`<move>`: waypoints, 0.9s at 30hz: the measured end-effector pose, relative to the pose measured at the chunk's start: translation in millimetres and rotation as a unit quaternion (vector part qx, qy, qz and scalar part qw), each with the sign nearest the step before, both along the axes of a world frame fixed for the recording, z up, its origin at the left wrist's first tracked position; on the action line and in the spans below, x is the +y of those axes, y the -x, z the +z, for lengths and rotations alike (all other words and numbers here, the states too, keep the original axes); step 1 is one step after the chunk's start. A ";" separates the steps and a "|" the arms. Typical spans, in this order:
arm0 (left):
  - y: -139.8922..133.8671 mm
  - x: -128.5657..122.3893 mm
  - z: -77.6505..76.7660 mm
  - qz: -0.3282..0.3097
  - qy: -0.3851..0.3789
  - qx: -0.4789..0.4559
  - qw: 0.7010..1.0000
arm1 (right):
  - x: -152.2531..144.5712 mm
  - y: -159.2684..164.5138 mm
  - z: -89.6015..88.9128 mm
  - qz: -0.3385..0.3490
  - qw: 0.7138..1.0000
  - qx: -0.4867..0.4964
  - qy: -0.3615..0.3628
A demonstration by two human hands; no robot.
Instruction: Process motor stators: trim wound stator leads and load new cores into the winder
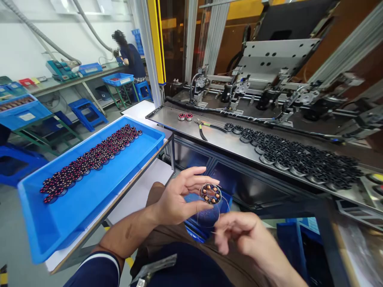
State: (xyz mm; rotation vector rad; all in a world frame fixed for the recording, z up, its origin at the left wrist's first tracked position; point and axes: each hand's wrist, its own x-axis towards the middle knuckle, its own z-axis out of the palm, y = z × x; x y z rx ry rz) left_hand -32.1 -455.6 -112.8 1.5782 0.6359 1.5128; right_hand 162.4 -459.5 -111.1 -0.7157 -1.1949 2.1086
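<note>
My left hand point(179, 195) grips a small round motor stator point(216, 195) by its rim, between thumb and fingers, with its copper coils facing me. Thin copper wire point(227, 202) loops out from the stator towards my right hand point(241, 233). The right fingers are pinched around that wire, below and to the right of the stator, slightly blurred. Both hands are above my lap, in front of the metal bench. A pair of pliers point(201, 130) with green-and-black handles lies open on the bench, apart from both hands.
A blue tray point(143, 149) on the left holds rows of stators point(92, 157) with red marks. Many black stators point(299, 157) crowd the metal bench point(185, 129), with two red ones point(185, 116) near its left end. Behind stands a winding machine point(269, 87). A person point(133, 59) works farther back.
</note>
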 end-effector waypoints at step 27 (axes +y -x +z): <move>-15.1 -6.1 -12.3 -0.134 0.309 -0.158 0.928 | -12.6 3.9 0.2 -0.139 0.967 -0.157 -0.145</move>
